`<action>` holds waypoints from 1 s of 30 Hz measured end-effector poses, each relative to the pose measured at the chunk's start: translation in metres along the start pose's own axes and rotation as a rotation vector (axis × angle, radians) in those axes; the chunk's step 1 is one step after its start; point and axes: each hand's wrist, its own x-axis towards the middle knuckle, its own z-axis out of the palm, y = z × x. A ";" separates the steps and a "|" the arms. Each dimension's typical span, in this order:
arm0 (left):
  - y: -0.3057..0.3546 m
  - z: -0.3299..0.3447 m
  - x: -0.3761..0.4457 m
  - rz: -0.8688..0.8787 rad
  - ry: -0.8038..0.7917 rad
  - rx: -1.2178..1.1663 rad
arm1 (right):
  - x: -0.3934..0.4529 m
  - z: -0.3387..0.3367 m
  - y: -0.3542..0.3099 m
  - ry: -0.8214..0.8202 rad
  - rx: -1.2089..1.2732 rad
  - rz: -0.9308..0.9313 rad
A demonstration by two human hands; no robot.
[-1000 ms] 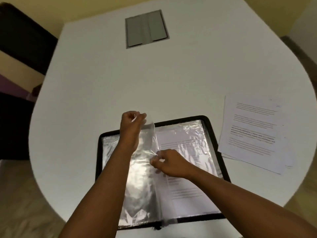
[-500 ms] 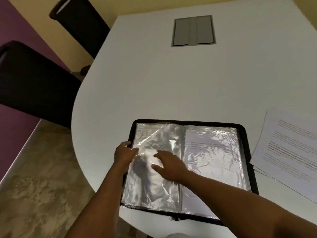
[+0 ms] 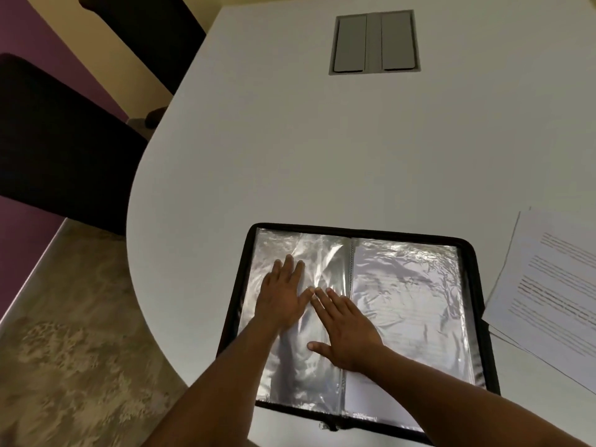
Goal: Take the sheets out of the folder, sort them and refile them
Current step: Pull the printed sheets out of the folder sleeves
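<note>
A black zip folder (image 3: pixel 480 285) lies open on the white table, its clear plastic sleeves spread to both sides. My left hand (image 3: pixel 282 293) lies flat with straight fingers on the empty left-hand sleeve (image 3: pixel 309 375). Beside it my right hand (image 3: pixel 343 327) presses flat on the same sleeve, near the spine. The right-hand sleeve (image 3: pixel 409 295) holds a printed sheet. A loose stack of printed sheets (image 3: pixel 548 285) lies on the table to the right of the folder.
The white table (image 3: pixel 290 140) has a rounded left edge, and the folder sits near its front edge. A grey hatch (image 3: pixel 374 41) is set into the far tabletop. Two dark chairs (image 3: pixel 58 140) stand at the left, over patterned floor.
The plastic sleeve I held up has been turned over to the left side. Both hands let go of it and now lie flat on it. The view has swung left.
</note>
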 end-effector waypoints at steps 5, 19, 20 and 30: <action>-0.018 0.009 0.016 -0.002 0.043 0.051 | -0.002 0.009 -0.001 0.090 0.052 -0.022; -0.028 0.007 0.058 -0.243 0.241 0.012 | 0.024 0.011 0.009 0.037 0.034 -0.187; -0.029 0.008 0.060 -0.248 0.251 0.022 | 0.024 0.011 0.010 0.034 0.036 -0.195; 0.015 -0.007 0.067 -0.109 0.365 -0.059 | 0.017 -0.019 0.069 0.458 0.210 0.125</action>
